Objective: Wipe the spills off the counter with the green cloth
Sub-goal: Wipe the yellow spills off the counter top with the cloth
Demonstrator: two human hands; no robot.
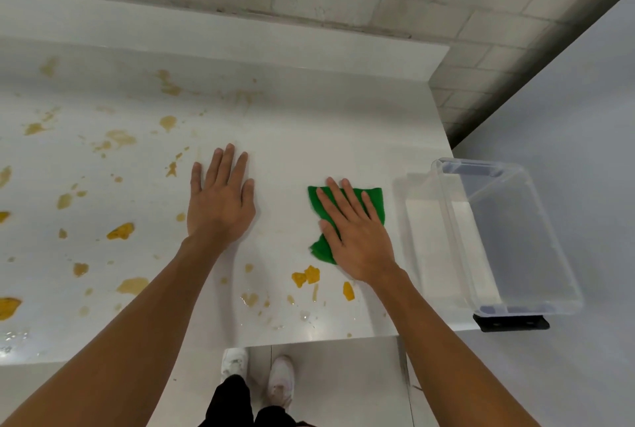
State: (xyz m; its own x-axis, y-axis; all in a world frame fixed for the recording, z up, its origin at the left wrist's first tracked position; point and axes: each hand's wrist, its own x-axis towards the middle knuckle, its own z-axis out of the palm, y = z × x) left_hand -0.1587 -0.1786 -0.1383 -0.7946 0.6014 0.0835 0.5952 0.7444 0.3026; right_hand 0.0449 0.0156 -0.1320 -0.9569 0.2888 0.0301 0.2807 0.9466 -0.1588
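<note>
The green cloth (376, 200), a small crumpled square of soft fabric, lies flat on the pale glossy counter (309, 117) under the right hand (357, 237). That hand presses down on it with straight, spread fingers (355, 201) and does not grip it. In the head view, the only 1 given, green shows past the little-finger side near the fingertips, and again as a bunched corner beside the thumb and the heel of the palm. As far as the palm lets me judge, the cloth's long axis runs on a slant from beyond the little finger back to the thumb side, crossing the line of the fingers, which point away from the person and a little toward the other hand. The left hand (221, 207) rests palm down on bare counter, well apart from the cloth, fingers straight and holding nothing. The nearest yellow-orange spill blobs (305, 275) sit just behind the right hand's heel on its thumb side, toward the person. Most of the spills, thin amber smears and splashes, lie beyond the left hand's little-finger side. So the right hand, the nearer of the 2 to the cloth, probably needs to sweep back and thumbward first. A clear plastic tub (457, 241) stands near the right hand's little-finger side, and a sweep that way would likely knock into it.
</note>
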